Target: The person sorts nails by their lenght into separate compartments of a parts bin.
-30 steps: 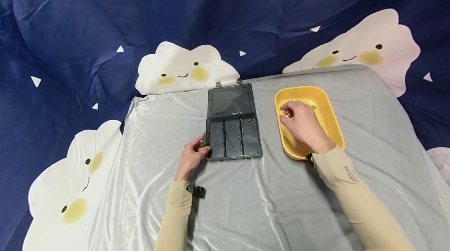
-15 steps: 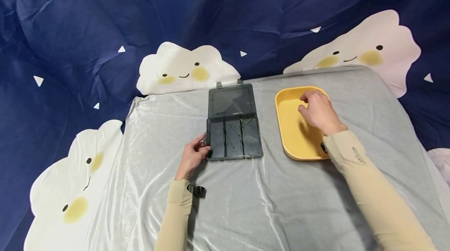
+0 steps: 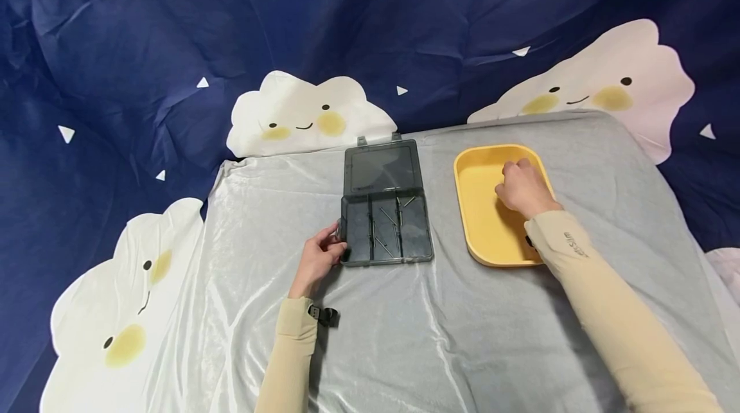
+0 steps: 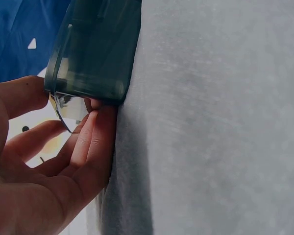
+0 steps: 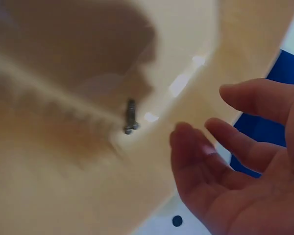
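Note:
A dark translucent box (image 3: 356,233) with its lid (image 3: 383,167) laid back has three compartments; several thin screws (image 3: 386,247) lie in the middle one and a few at the right one. My left hand (image 3: 316,260) holds the box's lower left side; in the left wrist view, the fingers of that hand (image 4: 54,166) touch the box's edge (image 4: 95,58). My right hand (image 3: 525,189) is inside the yellow tray (image 3: 482,233). In the right wrist view, the fingers of that hand (image 5: 235,166) are parted and bent, beside small metal screws (image 5: 131,117) in the tray, holding nothing visible.
A grey cloth (image 3: 381,336) covers the table. Behind and to the left hangs a dark blue curtain (image 3: 335,15) with white clouds and triangles. The tray stands to the right of the box, with grey cloth between them.
My right hand has moved right inside the tray, then slightly left and down over the last half second. My left hand keeps its place at the box.

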`<state>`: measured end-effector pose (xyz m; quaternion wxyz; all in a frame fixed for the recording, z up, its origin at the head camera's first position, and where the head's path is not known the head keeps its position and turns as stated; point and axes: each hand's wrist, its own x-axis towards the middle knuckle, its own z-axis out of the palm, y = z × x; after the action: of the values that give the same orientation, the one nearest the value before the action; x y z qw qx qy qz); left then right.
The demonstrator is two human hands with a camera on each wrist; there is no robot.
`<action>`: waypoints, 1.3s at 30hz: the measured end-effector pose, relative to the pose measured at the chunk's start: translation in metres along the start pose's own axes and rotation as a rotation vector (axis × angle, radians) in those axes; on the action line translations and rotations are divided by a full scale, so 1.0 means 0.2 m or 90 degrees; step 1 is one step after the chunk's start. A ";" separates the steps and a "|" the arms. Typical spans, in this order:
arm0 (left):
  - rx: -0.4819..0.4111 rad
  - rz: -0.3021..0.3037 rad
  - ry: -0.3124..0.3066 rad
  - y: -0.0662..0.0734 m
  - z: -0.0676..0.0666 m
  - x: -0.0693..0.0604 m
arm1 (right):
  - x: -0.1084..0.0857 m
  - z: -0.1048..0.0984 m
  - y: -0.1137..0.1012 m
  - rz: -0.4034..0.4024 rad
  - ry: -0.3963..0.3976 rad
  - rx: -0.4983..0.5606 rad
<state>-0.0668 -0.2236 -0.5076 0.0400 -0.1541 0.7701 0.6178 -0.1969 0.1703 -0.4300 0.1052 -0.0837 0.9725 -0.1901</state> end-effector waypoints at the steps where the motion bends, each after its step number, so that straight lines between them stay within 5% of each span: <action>1: 0.000 0.001 0.000 0.00 0.00 0.00 | 0.00 0.01 0.01 0.004 -0.011 -0.012; 19: -0.012 -0.028 -0.044 0.01 -0.02 0.01 | 0.05 0.12 0.07 0.075 -0.087 -0.019; 39: -0.013 -0.004 -0.006 0.01 0.00 -0.01 | 0.09 0.13 0.11 0.019 -0.057 -0.056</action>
<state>-0.0660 -0.2229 -0.5059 0.0441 -0.1534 0.7633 0.6261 -0.2109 0.1769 -0.4642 0.1479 -0.0820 0.9754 -0.1415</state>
